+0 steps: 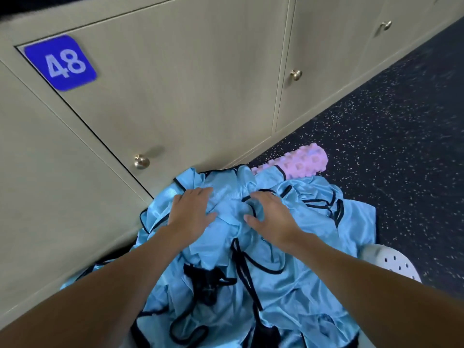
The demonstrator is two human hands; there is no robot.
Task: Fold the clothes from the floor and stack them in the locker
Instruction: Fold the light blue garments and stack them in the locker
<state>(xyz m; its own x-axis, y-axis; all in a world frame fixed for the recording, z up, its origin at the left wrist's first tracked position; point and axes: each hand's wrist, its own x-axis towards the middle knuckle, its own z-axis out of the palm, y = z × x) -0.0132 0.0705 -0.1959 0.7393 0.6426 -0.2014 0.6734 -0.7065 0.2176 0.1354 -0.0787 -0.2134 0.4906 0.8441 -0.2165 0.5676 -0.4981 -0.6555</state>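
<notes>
A crumpled heap of shiny light-blue clothes (271, 280) with black trim lies on the floor against the lockers. My left hand (192, 210) rests flat on the top of the heap, fingers spread toward the locker. My right hand (270, 214) lies beside it on the same fabric, its fingertips sunk into a fold so I cannot tell whether they pinch it. Locker 48 (175, 91) stands directly behind the heap with its door closed and a round metal knob (141, 161).
A pink knobbly foam roller (306, 160) lies on the dark speckled floor (401, 146) just behind the heap. A white perforated shoe (391, 262) sits at the heap's right edge. More closed locker doors (326, 59) run off to the right.
</notes>
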